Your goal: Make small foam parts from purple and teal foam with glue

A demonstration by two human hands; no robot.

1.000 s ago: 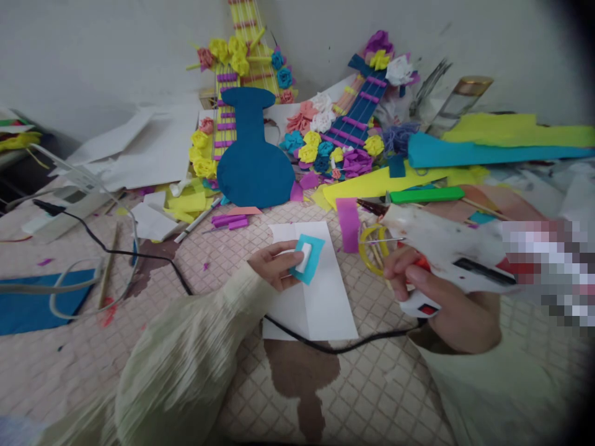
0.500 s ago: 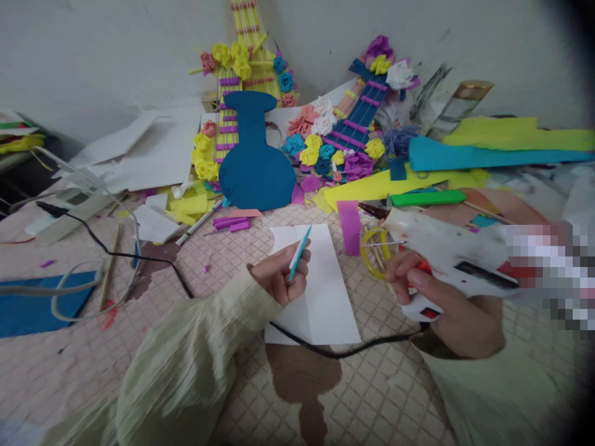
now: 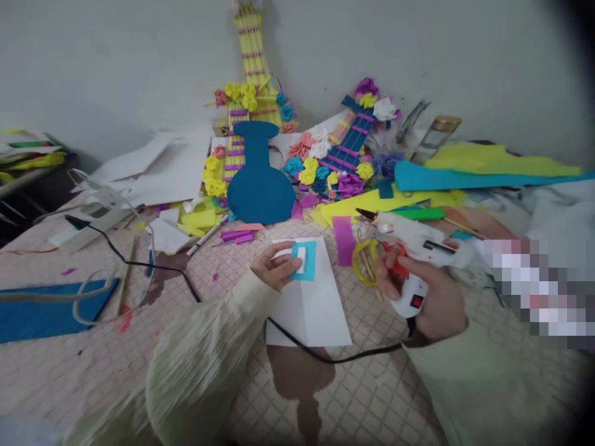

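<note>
Newly turned face-on: turquoise square [image 3: 310, 260], pinched in left hand [image 3: 273, 266], mid-frame; glue gun [image 3: 413, 233], partly hidden, gripped in right hand [image 3: 437, 300], centre-right.

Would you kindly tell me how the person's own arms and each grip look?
The left sleeve is long, loose and pale grey-green, with visible creases; the right sleeve matches in colour. The left grip and right grip are bare hands without gloves; I can make out no rings or watches.

One glue gun [image 3: 409, 234], one turquoise square [image 3: 311, 260], perhaps three purple rolls [image 3: 236, 236]
</note>
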